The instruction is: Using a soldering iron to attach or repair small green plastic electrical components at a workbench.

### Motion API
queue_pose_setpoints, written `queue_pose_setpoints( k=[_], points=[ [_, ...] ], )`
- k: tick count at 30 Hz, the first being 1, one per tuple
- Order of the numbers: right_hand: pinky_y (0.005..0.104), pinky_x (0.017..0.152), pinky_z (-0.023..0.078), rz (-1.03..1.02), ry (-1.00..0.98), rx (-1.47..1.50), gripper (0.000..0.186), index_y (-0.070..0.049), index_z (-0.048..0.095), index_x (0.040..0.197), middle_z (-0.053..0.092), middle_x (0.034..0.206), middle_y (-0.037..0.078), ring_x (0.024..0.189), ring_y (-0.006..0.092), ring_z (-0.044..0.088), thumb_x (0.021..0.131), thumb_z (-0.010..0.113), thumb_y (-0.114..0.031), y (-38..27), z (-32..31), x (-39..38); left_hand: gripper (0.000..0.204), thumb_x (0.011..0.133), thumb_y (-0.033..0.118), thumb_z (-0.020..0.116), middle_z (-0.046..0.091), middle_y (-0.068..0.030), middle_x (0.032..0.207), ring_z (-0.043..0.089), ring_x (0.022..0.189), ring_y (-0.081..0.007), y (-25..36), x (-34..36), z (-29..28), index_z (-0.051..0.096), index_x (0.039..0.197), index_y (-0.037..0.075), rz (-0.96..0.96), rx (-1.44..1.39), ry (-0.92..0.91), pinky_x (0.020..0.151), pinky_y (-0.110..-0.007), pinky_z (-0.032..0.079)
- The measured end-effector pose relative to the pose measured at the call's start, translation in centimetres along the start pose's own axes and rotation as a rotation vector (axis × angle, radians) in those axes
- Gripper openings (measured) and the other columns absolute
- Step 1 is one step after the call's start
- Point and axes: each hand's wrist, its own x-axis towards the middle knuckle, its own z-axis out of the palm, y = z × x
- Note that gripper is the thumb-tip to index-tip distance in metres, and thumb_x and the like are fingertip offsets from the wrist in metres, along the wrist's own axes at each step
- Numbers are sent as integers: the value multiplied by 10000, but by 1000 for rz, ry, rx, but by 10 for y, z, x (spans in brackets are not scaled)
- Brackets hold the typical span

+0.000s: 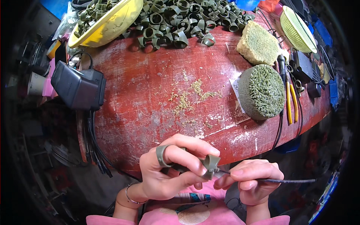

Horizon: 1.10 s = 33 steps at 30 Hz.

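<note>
Just past the table's near edge, my left hand (170, 180) pinches an olive-green plastic ring clip (212, 162) between thumb and fingertips. A second ring of the same green (162, 156) sits around one of its fingers. From the other side, my right hand (258, 176) grips a thin black cord or rod (290, 180) with fingers closed. Its thin end meets a small knob on the held clip; whether it has gone in, I cannot tell.
The red worn table (138, 82) carries a pile of green rings (176, 22), a yellow bowl (112, 22), a porous green cylinder (262, 92), a rough yellowish block (258, 43), yellow-handled pliers (294, 99) and a black box (78, 86) with cables. Crumbs lie mid-table.
</note>
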Motion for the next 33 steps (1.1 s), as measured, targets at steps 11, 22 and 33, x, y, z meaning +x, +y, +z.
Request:
queue_pose_setpoints(
  k=[11,22,33],
  points=[
    [320,556,519,-55,144,-93,194,72,589,914,644,792,184,641,263,644,762,641,-35,-2,8,1,263,695,91,725,545,-233,910,601,615,-193,-1,1,8,477,680,4,-226,-183,108,480,-240,503],
    [290,535,496,-119,101,-342,190,18,598,908,624,780,145,645,224,616,742,667,-45,-5,4,13,289,753,177,679,581,-233,879,575,602,-155,-1,0,11,510,904,-2,-323,-286,56,544,-238,481],
    [228,495,466,-484,-165,-860,181,-39,623,757,607,734,91,606,175,572,581,660,-68,-16,10,30,321,754,209,685,585,-218,883,608,726,-209,-3,-2,4,530,919,-18,-409,-218,32,549,-246,490]
  ],
)
